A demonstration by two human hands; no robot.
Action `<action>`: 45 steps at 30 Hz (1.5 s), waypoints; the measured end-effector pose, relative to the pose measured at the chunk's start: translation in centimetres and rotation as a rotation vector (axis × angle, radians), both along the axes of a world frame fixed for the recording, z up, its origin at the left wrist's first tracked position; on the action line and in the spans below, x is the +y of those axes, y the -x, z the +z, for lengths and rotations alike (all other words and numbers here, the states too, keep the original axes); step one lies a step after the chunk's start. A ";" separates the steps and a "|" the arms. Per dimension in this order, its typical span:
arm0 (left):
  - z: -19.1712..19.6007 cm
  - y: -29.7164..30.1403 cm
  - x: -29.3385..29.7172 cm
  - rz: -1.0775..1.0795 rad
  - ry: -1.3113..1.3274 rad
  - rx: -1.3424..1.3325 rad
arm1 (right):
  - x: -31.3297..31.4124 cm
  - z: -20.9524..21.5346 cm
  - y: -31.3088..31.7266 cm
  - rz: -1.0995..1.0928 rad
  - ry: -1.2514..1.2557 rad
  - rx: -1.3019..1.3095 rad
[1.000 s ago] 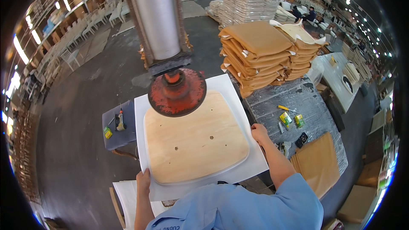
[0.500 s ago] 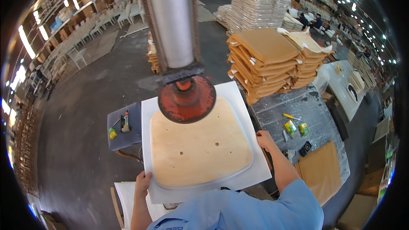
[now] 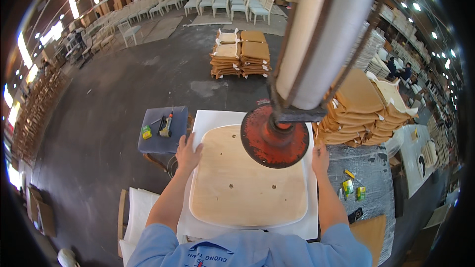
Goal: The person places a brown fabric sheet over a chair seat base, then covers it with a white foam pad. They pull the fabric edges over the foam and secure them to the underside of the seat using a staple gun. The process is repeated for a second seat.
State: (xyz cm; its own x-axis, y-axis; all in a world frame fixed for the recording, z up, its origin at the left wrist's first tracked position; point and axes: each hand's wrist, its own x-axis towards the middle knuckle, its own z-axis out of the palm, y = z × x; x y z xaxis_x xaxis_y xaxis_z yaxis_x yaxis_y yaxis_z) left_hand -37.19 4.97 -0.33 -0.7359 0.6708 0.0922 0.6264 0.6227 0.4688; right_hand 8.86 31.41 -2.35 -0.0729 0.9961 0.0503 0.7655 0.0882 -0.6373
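A pale wooden seat panel point(image 3: 250, 202) with rounded corners and several small holes lies on a white sheet point(image 3: 187, 220), likely foam. My left hand point(image 3: 189, 153) is at the sheet's left edge, fingers spread. At the right edge is my right hand point(image 3: 320, 160), its fingers stretched forward along the side. Over the far right part of the panel is a worn red round press plate point(image 3: 292, 146), at the lower end of a thick metal cylinder point(image 3: 319, 44). Whether the plate touches the wood cannot be told.
A blue padded stool point(image 3: 153, 141) with a tool point(image 3: 166, 125) stands to the left. On the right, brown upholstered pads point(image 3: 354, 99) are piled by a plastic-covered table point(image 3: 378, 168) with small boxes. Another pad stack point(image 3: 255, 52) and white chairs point(image 3: 220, 2) stand farther off.
My view has turned left. Both hands have shifted forward along the sheet's edges, the left from its near corner. The sheet and panel now sit straighter before me.
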 end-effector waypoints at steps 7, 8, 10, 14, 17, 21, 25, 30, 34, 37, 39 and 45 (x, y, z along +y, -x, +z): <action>-1.3 -4.4 -0.5 -0.034 0.118 -0.148 | -5.9 -0.8 1.8 0.224 -0.002 -0.460; -1.3 -4.5 -0.5 -0.041 0.105 -0.135 | -5.7 -0.9 2.1 0.227 -0.003 -0.484; -1.5 -4.8 -0.7 -0.033 0.107 -0.141 | -5.9 -1.1 2.0 0.242 0.052 -0.416; -2.0 -4.5 -1.3 -0.039 0.062 -0.096 | -6.0 -1.3 2.4 0.271 -0.005 -0.302; -1.8 -4.7 -1.4 -0.030 0.058 -0.028 | -6.0 -1.0 2.2 0.246 0.024 -0.312; -0.3 -7.1 -4.2 -0.001 0.143 -0.156 | -8.4 -0.4 -0.9 0.209 0.007 -0.391; 0.8 -9.4 -7.8 0.123 0.223 -0.233 | -12.2 0.0 -2.6 0.176 0.112 -0.303; 0.6 -10.5 -8.2 0.126 0.170 -0.236 | -12.6 0.2 -2.9 0.237 0.065 -0.238; 0.1 -11.2 -8.2 0.131 0.156 -0.207 | -12.3 0.2 -3.5 0.253 0.024 -0.220; 0.2 -11.6 -8.1 0.141 0.161 -0.214 | -12.1 0.2 -3.7 0.254 0.020 -0.204; 0.1 -11.9 -8.1 0.146 0.164 -0.207 | -11.9 0.0 -3.8 0.251 0.020 -0.215; 0.3 -11.7 -8.6 0.122 0.155 -0.203 | -12.0 -0.1 -3.9 0.257 0.015 -0.216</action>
